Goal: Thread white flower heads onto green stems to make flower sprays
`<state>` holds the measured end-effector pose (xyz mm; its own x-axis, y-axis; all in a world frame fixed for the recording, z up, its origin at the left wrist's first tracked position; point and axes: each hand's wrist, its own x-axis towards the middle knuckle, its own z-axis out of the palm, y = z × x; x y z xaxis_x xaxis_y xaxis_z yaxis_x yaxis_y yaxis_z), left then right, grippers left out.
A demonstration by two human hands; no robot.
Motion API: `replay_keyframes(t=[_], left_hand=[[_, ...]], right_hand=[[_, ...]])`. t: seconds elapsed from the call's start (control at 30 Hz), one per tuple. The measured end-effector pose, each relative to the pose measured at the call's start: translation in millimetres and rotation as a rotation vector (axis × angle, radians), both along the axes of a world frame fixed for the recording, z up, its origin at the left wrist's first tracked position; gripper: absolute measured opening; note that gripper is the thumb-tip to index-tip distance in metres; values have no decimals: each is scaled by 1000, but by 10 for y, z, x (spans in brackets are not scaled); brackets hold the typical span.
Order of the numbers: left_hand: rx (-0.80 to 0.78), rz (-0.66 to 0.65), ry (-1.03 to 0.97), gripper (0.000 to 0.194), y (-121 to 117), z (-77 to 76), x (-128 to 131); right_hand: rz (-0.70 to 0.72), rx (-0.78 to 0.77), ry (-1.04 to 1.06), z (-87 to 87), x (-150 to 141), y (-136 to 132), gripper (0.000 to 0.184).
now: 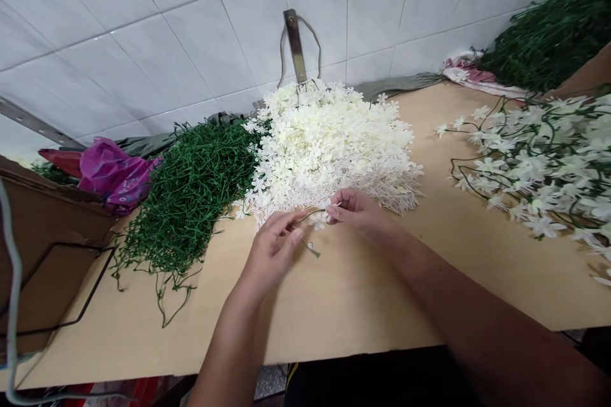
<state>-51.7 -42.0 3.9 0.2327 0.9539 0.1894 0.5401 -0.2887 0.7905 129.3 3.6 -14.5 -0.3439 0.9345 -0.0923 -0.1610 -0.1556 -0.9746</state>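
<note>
My left hand (pixel 281 241) is closed around a thin green plastic stem (pixel 312 212) near the middle of the table. My right hand (pixel 351 210) pinches a small white artificial flower (pixel 319 221) at the stem's right end. Behind both hands rises a big heap of loose white flowers (pixel 329 133), with pale thin tails along its front. Left of that heap lies a tangled pile of green stems (pixel 195 191). Under my left fingers a short green piece (pixel 312 250) shows, partly hidden by the hand.
Finished-looking flower sprays (pixel 534 172) lie at the right, with more green stems (pixel 554 32) behind. A cardboard box (pixel 48 267) and black wire frame (pixel 95 286) stand at the left, near a purple plastic bag (pixel 112 172). A tiled wall (pixel 191 44) closes the back.
</note>
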Motion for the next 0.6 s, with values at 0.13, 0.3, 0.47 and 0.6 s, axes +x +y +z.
replay_keyframes(t=[0.13, 0.3, 0.47, 0.6], left_hand=[[235, -51, 243, 24, -249, 42, -114], [245, 11, 83, 16, -443, 65, -184], [101, 168, -273, 16, -548, -24, -282], [-114, 272, -439, 19, -648, -103, -240]], right_hand=[[4, -70, 60, -1, -9, -51, 28], [175, -141, 93, -12, -14, -198, 23], [162, 235, -425, 62, -38, -144, 10], [65, 552, -868, 116, -402, 4, 13]])
